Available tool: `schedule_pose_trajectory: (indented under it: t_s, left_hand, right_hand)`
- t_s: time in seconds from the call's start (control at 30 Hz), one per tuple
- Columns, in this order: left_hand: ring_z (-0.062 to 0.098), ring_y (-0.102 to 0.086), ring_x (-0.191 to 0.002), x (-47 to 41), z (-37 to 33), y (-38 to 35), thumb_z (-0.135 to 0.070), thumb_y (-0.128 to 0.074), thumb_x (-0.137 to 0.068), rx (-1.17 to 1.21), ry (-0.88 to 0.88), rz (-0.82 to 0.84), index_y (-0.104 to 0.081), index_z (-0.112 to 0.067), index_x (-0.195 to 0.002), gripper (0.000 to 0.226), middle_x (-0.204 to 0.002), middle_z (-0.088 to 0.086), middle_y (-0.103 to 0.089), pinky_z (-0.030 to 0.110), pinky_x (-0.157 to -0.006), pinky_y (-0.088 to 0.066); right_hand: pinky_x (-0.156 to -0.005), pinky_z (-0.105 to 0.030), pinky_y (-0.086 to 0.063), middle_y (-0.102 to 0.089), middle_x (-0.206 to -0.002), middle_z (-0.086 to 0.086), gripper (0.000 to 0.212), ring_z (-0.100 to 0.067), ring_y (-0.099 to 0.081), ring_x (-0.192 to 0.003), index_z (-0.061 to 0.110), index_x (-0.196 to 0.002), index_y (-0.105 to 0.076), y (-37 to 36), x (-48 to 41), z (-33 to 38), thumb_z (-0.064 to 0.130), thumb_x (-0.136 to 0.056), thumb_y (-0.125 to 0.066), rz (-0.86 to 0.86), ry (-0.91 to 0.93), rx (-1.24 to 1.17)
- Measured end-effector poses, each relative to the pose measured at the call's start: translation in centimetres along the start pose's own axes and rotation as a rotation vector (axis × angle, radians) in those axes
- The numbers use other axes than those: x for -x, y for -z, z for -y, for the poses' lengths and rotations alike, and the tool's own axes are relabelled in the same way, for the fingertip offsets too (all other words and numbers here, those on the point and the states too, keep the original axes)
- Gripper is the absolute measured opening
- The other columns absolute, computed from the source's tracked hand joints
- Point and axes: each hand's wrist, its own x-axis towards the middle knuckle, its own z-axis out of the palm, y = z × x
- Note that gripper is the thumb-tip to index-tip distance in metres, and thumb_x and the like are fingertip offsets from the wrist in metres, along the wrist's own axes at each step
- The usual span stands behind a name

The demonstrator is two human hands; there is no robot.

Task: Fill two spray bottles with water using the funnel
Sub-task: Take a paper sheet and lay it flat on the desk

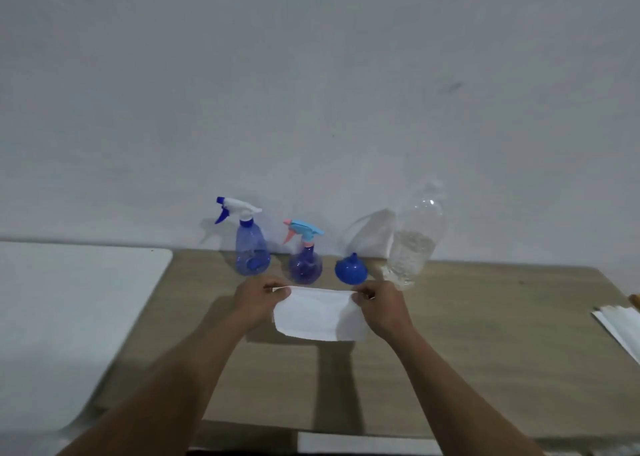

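Left of the upturned funnel (350, 271) stand the tall spray bottle (252, 248) and small spray bottle (305, 261), both capped, with the water bottle (412, 244) to its right, while just before it the left hand (258, 300) and right hand (381, 306) pinch a white sheet (318, 317) by its top corners, so filling seems unstarted and uncapping likely comes next.

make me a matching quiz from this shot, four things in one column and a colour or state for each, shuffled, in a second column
Column 1
1. tall spray bottle
2. small spray bottle
3. funnel
4. white sheet

Column 2
A. pinched at its top corners by the left hand and the right hand
B. pink and light blue trigger head
C. standing wide end down, spout up
D. white and dark blue trigger head

Pairs: 1-D, 2-B, 3-C, 4-A
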Motion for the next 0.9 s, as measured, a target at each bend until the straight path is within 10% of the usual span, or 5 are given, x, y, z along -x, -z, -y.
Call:
schedule_pose_trajectory:
  t_s: [0.17,0.37,0.6,0.77,0.9]
  left_hand:
    - [0.011,-0.068,-0.086,0.0,5.4,4.5,-0.028,-0.070,-0.087,-0.120,0.100,-0.060,-0.077,-0.032,-0.090,0.008,-0.089,-0.010,-0.074,0.012,-0.068,-0.044]
    - [0.014,-0.069,-0.086,-2.3,10.9,7.5,-0.048,-0.060,-0.080,-0.347,0.139,-0.152,-0.060,-0.051,-0.072,0.008,-0.088,-0.015,-0.071,0.028,-0.082,-0.054]
    - [0.030,-0.058,-0.120,-4.4,12.2,7.0,-0.016,-0.060,-0.094,-0.350,-0.052,-0.389,-0.061,-0.013,-0.132,0.037,-0.131,0.009,-0.063,0.039,-0.103,-0.044]
    - [0.023,-0.068,-0.112,-2.8,15.7,5.5,-0.027,-0.041,-0.094,-0.680,-0.402,-0.205,-0.070,-0.014,-0.122,0.042,-0.124,0.006,-0.070,0.038,-0.092,-0.055]
    - [0.023,-0.058,-0.128,-2.3,18.0,5.6,-0.036,-0.024,-0.101,-0.906,-0.321,0.007,-0.060,-0.012,-0.136,0.055,-0.140,0.006,-0.059,0.049,-0.102,-0.048]
  right_hand:
    - [-0.061,-0.007,-0.036,-0.075,-0.096,0.000,0.016,-0.014,-0.067,-0.090,0.013,-0.099,-0.077,-8.1,-0.2,3.0,0.010,-0.091,-0.064,0.071,-0.043,-0.032]
    - [-0.077,-0.025,-0.047,-0.076,-0.103,-0.004,0.020,-0.023,-0.069,-0.099,0.019,-0.101,-0.075,-15.1,-1.0,5.4,0.015,-0.094,-0.057,0.087,-0.106,0.031]
    - [-0.104,-0.039,-0.046,-0.059,-0.136,-0.007,0.042,-0.028,-0.051,-0.126,0.015,-0.137,-0.056,-19.8,-1.5,7.6,0.016,-0.095,-0.060,-0.099,0.079,0.168]
    - [-0.118,-0.044,-0.031,-0.046,-0.149,-0.014,0.048,-0.030,-0.039,-0.141,0.008,-0.144,-0.046,-22.8,-0.1,6.8,0.017,-0.097,-0.055,0.059,0.226,0.315]
    - [-0.126,-0.045,-0.002,-0.011,-0.167,-0.017,0.055,-0.029,-0.005,-0.156,0.011,-0.159,-0.017,-24.0,-0.1,5.6,0.029,-0.108,-0.029,0.225,0.212,0.487]
